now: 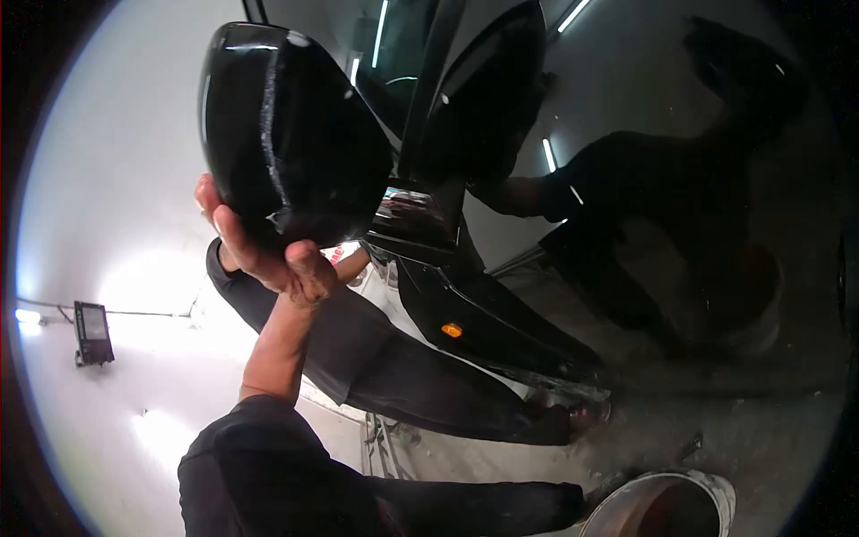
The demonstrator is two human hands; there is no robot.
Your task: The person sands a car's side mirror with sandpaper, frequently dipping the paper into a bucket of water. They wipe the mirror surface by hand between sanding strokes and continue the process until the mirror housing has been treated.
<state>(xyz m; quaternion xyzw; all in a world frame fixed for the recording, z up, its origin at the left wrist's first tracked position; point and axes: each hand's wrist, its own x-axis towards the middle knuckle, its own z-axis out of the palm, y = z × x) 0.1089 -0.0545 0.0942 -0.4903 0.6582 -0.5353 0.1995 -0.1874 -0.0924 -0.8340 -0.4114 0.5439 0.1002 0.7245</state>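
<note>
A dark sleeve (246, 461) leads to a bare hand (268, 261), its grip cupping the edge of the black side mirror (327, 125) that juts from the glossy, reflective car door (626, 103), beside a glare-lit pale wall (116, 192) with a floodlight (93, 333) and a grey floor (474, 461) carrying a bucket (724, 497).
</note>
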